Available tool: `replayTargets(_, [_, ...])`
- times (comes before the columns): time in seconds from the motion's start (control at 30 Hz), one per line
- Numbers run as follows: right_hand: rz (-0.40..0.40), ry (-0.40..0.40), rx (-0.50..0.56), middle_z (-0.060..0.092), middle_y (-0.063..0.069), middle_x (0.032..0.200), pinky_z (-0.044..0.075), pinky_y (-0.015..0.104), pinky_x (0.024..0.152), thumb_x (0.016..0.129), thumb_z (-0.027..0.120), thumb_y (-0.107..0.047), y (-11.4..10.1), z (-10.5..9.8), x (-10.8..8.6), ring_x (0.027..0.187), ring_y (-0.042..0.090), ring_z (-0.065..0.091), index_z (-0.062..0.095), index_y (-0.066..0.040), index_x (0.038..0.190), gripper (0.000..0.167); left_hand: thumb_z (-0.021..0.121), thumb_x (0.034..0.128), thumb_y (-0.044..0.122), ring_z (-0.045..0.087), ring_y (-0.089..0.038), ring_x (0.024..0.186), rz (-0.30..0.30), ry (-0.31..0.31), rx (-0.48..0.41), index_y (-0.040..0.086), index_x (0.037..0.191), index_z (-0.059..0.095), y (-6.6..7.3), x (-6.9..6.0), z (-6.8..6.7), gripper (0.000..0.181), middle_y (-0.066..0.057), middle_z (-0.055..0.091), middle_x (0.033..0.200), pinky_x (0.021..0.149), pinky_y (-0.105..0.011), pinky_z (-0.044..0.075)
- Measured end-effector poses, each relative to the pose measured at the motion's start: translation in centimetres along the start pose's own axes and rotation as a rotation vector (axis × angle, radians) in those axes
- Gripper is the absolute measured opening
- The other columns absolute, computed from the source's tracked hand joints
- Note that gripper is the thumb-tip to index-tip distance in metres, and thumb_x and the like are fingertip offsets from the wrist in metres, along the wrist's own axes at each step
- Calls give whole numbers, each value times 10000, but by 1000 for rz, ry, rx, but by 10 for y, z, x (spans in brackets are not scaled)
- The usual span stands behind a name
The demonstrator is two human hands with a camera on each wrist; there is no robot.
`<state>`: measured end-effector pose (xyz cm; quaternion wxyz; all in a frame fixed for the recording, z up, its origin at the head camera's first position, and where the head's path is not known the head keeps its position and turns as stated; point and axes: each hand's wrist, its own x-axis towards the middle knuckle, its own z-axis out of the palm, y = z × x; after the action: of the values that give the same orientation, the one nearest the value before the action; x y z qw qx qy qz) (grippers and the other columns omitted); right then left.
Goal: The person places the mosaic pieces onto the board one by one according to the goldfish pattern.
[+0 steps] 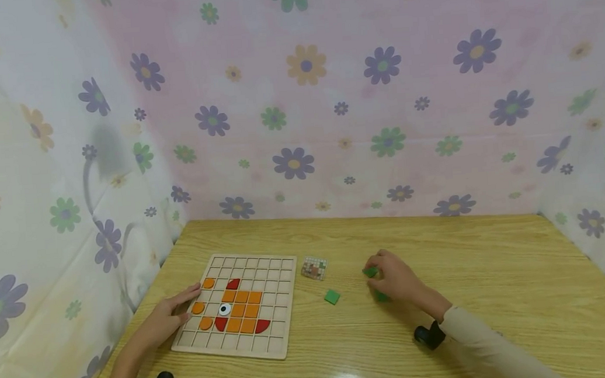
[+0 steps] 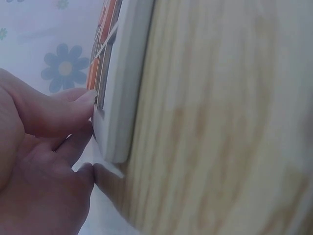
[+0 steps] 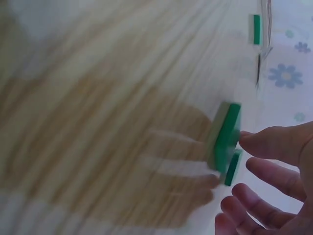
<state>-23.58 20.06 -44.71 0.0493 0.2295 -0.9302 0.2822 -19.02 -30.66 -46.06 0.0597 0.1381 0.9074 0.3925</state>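
A square wooden grid board (image 1: 281, 337) lies on the table, with orange squares (image 1: 242, 311), orange discs (image 1: 206, 323), red rounded pieces (image 1: 262, 326) and a white eye disc (image 1: 224, 310) in its cells. My left hand (image 1: 160, 323) rests against the board's left edge, thumb and fingers touching the rim. Over the table to the board's right, my right hand (image 1: 399, 277) has its thumb and fingers spread around green pieces. One green piece (image 3: 228, 138) is by the thumb tip; a second green piece (image 3: 234, 167) lies just beyond, near the index fingertip.
Between the board and my right hand lie a lone green square (image 1: 332, 296) and a small picture card (image 1: 314, 268) with a grid pattern. A flowered cloth (image 1: 308, 124) hangs behind the wooden table (image 1: 476, 259) and along both sides.
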Motion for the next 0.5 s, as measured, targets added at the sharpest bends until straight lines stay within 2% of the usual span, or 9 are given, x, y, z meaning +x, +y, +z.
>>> replayTargets(0.2, [42, -21, 85, 560, 103, 871, 469, 253, 569, 801, 718, -20, 9, -1, 1, 679, 130, 531, 680, 29, 945, 157, 560, 866, -36, 232, -400, 1374, 5, 0, 2, 19, 1394, 465, 0, 0, 0, 539, -159, 340, 1489, 1024, -526, 274])
replayTargets(0.33, [45, -15, 118, 559, 109, 862, 493, 257, 580, 805, 709, -5, 11, 1, 3, 699, 140, 566, 677, 40, 927, 133, 562, 865, -32, 232, -397, 1375, 4, 2, 1, 23, 1394, 468, -1, 0, 0, 540, -154, 342, 1489, 1045, -359, 309])
replayTargets(0.43, [39, -9, 120, 568, 110, 859, 496, 262, 586, 796, 718, -3, 11, 3, 6, 700, 142, 565, 680, 36, 909, 125, 565, 865, -29, 231, -397, 1375, 7, 0, -4, 23, 1394, 467, -2, -1, 0, 541, -154, 342, 1490, 1007, -201, 303])
replayTargets(0.5, [36, -10, 113, 575, 108, 858, 494, 266, 590, 796, 714, 4, 11, 4, 8, 699, 139, 558, 683, 30, 901, 112, 564, 865, -30, 229, -398, 1375, 10, -2, -15, 18, 1394, 465, -2, 0, -1, 540, -158, 339, 1490, 976, -139, 292])
